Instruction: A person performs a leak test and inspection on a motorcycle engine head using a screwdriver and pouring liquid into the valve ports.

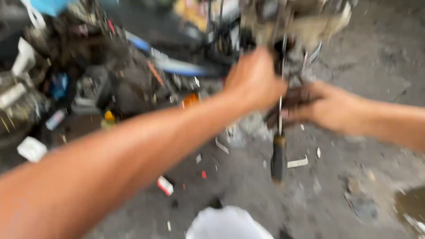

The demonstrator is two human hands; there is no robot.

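The picture is blurred by motion. My left hand (254, 79) reaches from the lower left and is clenched against a dark part under a dirty beige machine part (294, 22) at the top. My right hand (330, 108) comes in from the right, and its fingers close around the thin metal shaft of a screwdriver (279, 157). The screwdriver stands upright between the hands, dark handle hanging down and tip up in the machine part.
A heap of dark greasy parts, wires and scrap (88, 75) fills the left and top left. Small white and red scraps (165, 185) litter the grey concrete floor (318, 194). A white rounded object (228, 223) sits at the bottom edge.
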